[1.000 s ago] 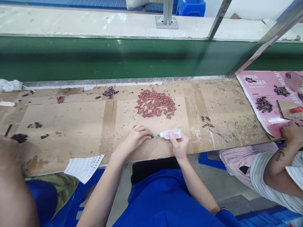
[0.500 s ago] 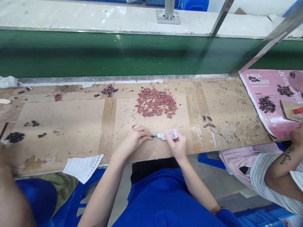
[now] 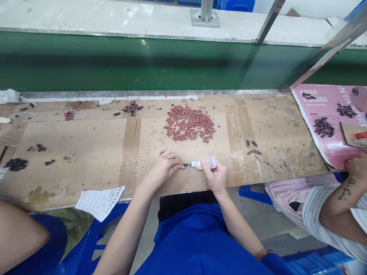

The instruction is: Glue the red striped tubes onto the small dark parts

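My left hand [image 3: 168, 164] rests on the cardboard with its fingertips closed on a small dark part [image 3: 185, 165]. My right hand [image 3: 217, 175] is closed around a clear squeeze bottle [image 3: 205, 163] lying almost level. Its thin blue-green nozzle [image 3: 189, 164] points left and meets the small part, or comes very near it; I cannot tell which. Beyond my hands spreads a pile of small red-and-silver parts [image 3: 189, 124].
Cardboard [image 3: 94, 152] covers the bench. Small heaps of parts [image 3: 132, 108] and dark pieces [image 3: 16, 164] lie leftward. A paper sheet [image 3: 100, 202] overhangs the front edge. At right are a pink sheet [image 3: 315, 110] and a co-worker's hand [image 3: 357, 166]; another person's arm [image 3: 20, 229] is at left.
My hands keep the same hold on bottle and part. The co-worker's arm at left has drawn back toward the lower left; the view has shifted slightly.
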`<action>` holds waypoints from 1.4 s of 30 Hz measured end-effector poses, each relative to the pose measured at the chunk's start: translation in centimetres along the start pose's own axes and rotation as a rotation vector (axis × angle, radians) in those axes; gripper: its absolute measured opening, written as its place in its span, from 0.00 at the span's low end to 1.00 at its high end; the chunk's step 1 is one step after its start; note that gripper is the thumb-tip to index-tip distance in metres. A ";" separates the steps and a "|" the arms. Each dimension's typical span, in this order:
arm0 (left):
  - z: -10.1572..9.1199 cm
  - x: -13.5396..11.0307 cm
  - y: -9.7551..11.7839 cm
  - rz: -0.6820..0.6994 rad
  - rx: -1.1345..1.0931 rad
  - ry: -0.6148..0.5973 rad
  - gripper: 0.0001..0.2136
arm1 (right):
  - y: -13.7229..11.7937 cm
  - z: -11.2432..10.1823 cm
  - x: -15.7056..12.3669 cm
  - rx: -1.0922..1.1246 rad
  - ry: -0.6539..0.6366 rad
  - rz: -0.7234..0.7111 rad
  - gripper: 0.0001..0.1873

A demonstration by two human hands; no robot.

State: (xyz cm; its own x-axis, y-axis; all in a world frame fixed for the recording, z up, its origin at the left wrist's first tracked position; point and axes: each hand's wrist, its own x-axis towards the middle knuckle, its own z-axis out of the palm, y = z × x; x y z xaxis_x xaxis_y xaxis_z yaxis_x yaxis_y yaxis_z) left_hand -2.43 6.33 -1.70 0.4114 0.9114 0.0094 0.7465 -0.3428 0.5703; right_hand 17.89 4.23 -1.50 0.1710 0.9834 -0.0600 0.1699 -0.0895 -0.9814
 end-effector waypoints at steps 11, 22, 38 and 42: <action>0.3 0.0 0.4 0.007 0.035 0.069 0.09 | -0.3 -0.1 0.0 0.023 0.022 -0.001 0.12; 0.3 -0.4 0.3 0.006 -0.030 0.111 0.09 | 0.9 -0.8 0.8 0.298 0.260 0.032 0.13; -2.2 3.5 -3.4 -0.082 0.161 0.380 0.10 | 1.5 -3.1 2.9 -0.120 0.158 -0.177 0.33; -2.0 4.4 -3.8 -0.036 0.251 0.323 0.10 | 1.7 -3.2 1.8 -0.137 0.284 -0.369 0.39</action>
State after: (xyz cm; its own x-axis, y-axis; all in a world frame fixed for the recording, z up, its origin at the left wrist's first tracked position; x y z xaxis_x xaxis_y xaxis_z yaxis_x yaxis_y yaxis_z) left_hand -4.47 12.07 -2.21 0.2275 0.9346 0.2735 0.8782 -0.3183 0.3569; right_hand 21.61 5.30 -2.64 0.3304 0.8733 0.3579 0.3919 0.2181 -0.8938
